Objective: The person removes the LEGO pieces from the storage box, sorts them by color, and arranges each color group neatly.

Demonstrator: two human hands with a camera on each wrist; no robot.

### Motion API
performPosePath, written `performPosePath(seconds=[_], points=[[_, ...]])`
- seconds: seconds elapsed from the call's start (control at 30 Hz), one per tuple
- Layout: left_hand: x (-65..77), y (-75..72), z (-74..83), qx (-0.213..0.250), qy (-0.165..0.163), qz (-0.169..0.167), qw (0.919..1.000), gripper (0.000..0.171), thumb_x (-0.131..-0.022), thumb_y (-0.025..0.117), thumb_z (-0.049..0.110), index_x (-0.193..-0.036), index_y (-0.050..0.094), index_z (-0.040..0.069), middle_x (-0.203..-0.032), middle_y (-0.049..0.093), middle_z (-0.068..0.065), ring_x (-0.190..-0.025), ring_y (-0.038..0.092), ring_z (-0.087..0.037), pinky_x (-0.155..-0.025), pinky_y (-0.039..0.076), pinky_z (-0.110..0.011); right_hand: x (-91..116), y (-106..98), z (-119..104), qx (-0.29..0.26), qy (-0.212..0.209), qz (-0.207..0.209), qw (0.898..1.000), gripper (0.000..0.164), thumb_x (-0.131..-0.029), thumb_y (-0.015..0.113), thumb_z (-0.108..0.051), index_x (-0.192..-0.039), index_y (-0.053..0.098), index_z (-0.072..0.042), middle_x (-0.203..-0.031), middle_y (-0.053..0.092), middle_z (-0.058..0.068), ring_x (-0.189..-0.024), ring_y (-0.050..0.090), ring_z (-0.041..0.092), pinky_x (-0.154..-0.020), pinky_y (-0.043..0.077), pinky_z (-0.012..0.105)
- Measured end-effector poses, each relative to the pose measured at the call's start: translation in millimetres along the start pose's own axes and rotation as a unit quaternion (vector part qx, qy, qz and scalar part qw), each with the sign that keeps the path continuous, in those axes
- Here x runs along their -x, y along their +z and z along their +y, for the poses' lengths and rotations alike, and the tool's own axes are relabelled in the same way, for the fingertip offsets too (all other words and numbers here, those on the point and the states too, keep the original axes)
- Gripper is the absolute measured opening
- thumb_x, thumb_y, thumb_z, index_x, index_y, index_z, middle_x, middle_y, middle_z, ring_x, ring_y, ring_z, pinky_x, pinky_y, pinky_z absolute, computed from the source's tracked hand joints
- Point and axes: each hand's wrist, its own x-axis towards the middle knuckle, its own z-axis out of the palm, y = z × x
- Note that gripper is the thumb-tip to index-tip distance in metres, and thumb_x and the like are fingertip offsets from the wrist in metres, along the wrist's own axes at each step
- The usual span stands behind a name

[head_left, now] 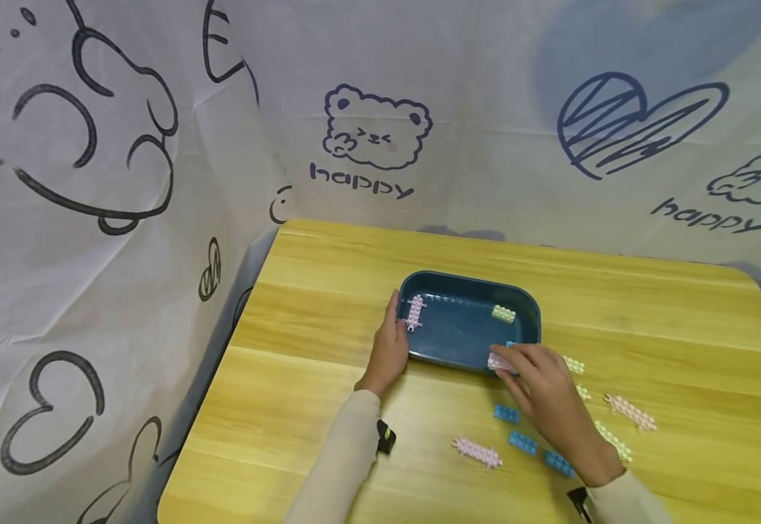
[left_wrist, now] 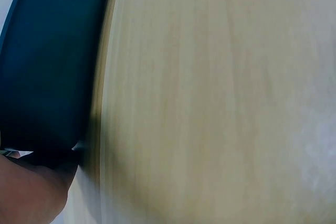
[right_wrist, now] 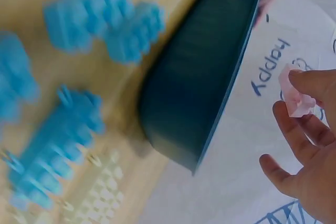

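My left hand (head_left: 389,351) grips the left end of a dark teal plastic tray (head_left: 452,331) on the table. Between thumb and fingers, my right hand (head_left: 544,382) pinches a pale pink toy brick (right_wrist: 295,92), held over the tray's near right corner. Inside the tray, a long pink studded brick (head_left: 415,311) lies by the left wall and a pale yellow-green brick (head_left: 503,314) toward the right. A blue brick (head_left: 511,343) shows partly behind the right fingers. In the left wrist view the tray's wall (left_wrist: 50,61) rises beside the hand.
Blue bricks (head_left: 522,442) and a long pink brick (head_left: 477,452) lie on the wooden table (head_left: 328,291) in front of the tray. Right of it are pale yellow-green bricks (head_left: 612,440) and a peach-pink one (head_left: 631,413). A printed white sheet (head_left: 485,131) hangs behind the table.
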Motion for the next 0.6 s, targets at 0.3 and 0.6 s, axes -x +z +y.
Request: performPosePath(seconds=[0.3, 0.6], points=[[-2.0, -1.2, 2.5, 0.0, 0.0, 0.002, 1.0, 0.059, -0.11, 0.036, 0.002, -0.166, 0.018, 0.003, -0.165, 0.032, -0.021, -0.14, 0.047, -0.037, -0.123, 0.029, -0.05, 37.6, 21.1, -30.3, -0.027, 0.002, -0.006, 1.0, 0.048, -0.111, 0.045, -0.044, -0.105, 0.078, -0.011, -0.103, 0.072, 0.003, -0.091, 0.068, 0.023, -0.087, 0.053, 0.054], [-0.4, -0.9, 3.7, 0.0, -0.008, 0.004, 1.0, 0.058, -0.11, 0.036, 0.002, -0.165, 0.019, 0.003, -0.164, 0.034, -0.021, -0.13, 0.052, -0.038, -0.121, 0.032, -0.05, 54.7, 49.0, -42.2, -0.045, 0.002, -0.021, 0.999, 0.031, -0.109, 0.055, -0.035, -0.098, 0.074, -0.014, -0.101, 0.071, -0.001, -0.089, 0.069, 0.02, -0.091, 0.05, 0.067]])
